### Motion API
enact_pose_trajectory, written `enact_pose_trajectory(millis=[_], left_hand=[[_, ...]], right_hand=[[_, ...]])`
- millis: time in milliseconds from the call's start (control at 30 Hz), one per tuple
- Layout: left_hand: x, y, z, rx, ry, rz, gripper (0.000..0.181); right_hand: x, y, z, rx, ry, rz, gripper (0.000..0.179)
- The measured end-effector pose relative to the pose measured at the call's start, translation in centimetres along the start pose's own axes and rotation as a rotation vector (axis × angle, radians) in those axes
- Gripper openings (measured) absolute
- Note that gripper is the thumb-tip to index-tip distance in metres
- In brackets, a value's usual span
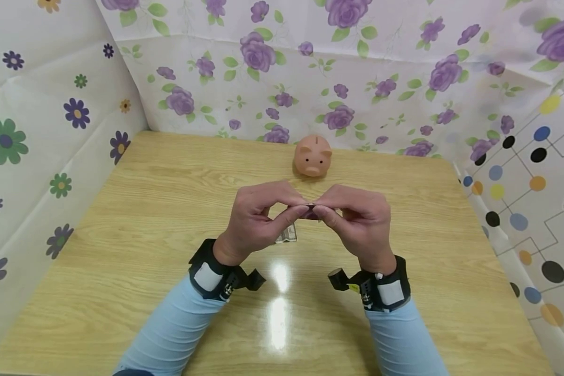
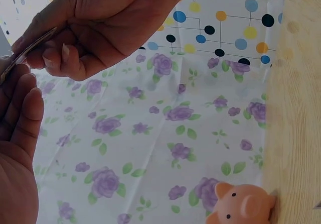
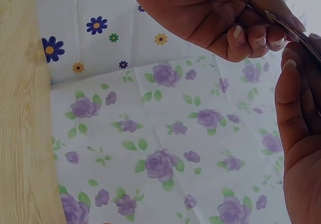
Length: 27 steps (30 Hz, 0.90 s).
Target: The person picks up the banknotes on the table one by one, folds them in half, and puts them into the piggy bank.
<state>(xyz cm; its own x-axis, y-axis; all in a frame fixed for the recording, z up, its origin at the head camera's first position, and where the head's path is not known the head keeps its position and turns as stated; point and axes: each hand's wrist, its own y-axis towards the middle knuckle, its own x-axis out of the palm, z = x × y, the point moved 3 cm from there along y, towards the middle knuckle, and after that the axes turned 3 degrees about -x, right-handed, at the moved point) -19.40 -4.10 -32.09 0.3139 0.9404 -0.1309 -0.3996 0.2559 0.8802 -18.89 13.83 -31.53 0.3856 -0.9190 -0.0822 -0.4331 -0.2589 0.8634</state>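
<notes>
Both hands meet above the middle of the table and hold a thin, flat, dark purplish slip (image 1: 309,214) between them. The left hand (image 1: 256,216) pinches its left end between thumb and forefinger. At the right end, the right hand (image 1: 364,219) has the same pinch. The thumbs lie on the side nearer the body. Both wrist views show the slip (image 2: 37,42) nearly edge-on, so its kind cannot be told. A small printed paper piece (image 1: 289,234) lies on the table below the left hand, partly hidden by it.
A pink piggy bank (image 1: 312,162) with a slot on top stands just beyond the hands, near the table's back edge. The wooden table (image 1: 122,235) is bordered by a flowered sheet (image 1: 235,94) behind and patterned sheets on both sides.
</notes>
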Motion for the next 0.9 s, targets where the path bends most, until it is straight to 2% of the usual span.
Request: enact_pose_trajectory(millis=[200,400,633,900], left_hand=[[-0.06,0.01,-0.01,-0.013,-0.029,0.025,0.027],[-0.2,-0.03,0.01,-0.013,-0.038,0.036,0.028],[-0.29,-0.19,-0.06,-0.004,-0.01,0.058,0.025],[-0.29,-0.15,-0.19,-0.048,0.043,0.086,0.027]], right_hand=[[-0.26,-0.22,0.25,0.032,0.017,0.039,0.011],[-0.32,-0.18,0.27,0.024,-0.002,0.044,0.01],[-0.15,-0.17,0.28,0.035,0.026,0.032,0.011],[-0.15,-0.35,0.48,0.062,0.055,0.094,0.009]])
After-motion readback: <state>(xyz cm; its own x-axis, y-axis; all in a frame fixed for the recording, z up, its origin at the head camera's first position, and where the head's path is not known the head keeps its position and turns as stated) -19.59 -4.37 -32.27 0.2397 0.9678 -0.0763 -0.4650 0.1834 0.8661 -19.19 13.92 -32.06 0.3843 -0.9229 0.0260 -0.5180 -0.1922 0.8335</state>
